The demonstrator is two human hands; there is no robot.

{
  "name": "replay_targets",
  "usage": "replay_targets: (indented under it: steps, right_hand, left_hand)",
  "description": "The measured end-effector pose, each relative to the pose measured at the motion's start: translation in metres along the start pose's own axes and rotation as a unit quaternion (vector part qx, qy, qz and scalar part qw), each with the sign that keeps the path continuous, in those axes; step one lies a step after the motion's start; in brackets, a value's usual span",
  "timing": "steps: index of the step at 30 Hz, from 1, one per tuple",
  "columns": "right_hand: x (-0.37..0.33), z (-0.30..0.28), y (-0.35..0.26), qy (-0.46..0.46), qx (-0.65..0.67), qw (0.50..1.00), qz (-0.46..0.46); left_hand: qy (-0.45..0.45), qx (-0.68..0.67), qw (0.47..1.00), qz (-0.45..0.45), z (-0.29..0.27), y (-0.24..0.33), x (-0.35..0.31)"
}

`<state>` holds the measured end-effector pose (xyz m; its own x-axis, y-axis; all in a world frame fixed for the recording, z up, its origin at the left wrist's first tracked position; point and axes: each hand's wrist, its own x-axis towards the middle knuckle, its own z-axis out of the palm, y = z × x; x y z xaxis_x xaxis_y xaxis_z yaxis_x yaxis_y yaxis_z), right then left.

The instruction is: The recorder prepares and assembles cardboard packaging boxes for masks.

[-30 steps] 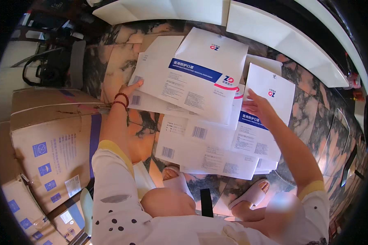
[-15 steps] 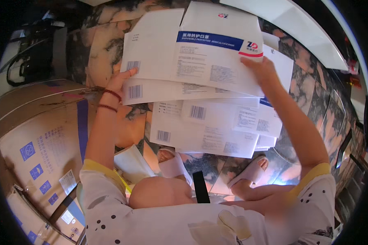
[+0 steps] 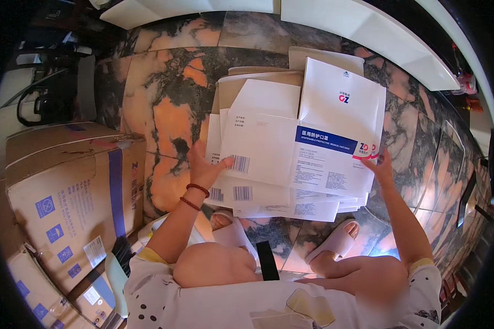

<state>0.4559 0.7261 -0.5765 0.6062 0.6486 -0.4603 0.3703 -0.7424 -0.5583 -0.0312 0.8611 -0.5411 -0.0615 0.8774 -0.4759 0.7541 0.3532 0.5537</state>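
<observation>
A stack of flattened white cartons [image 3: 258, 137] with printed text, barcodes and a blue band lies on the floor in front of my feet. Its sheets overlap unevenly, and brown undersides show at the far edge. My left hand [image 3: 206, 167] is at the stack's left edge, thumb over the top carton beside a barcode and fingers along the side. At the right edge my right hand [image 3: 383, 167] has its thumb on the printed face, with the fingers around the outer side. How far the fingers reach underneath is hidden.
A large brown cardboard box [image 3: 77, 192] with blue markings and a blue stripe stands at my left. White panels [image 3: 368, 41] run along the far side of the marble-patterned floor [image 3: 170, 104]. My slippers [image 3: 335, 244] are just below the stack.
The top cartons, held raised and closer before, have come down onto the stack. Both hands have lowered with them to its left and right edges.
</observation>
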Motion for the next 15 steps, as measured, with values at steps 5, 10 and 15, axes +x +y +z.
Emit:
replay_targets:
  steps: [5, 10, 15]
  right_hand:
    - [0.000, -0.006, -0.037, -0.131, 0.141, 0.975, 0.109]
    - [0.001, -0.009, -0.038, -0.179, 0.140, 0.968, 0.104]
    - [0.004, -0.022, -0.026, -0.317, 0.200, 0.916, 0.141]
  left_hand:
    - [-0.139, -0.222, 0.956, -0.128, -0.003, -0.036, 0.021]
    - [-0.194, -0.330, 0.916, -0.115, 0.022, 0.000, -0.008]
    - [-0.249, -0.419, 0.857, -0.165, 0.013, 0.003, -0.014]
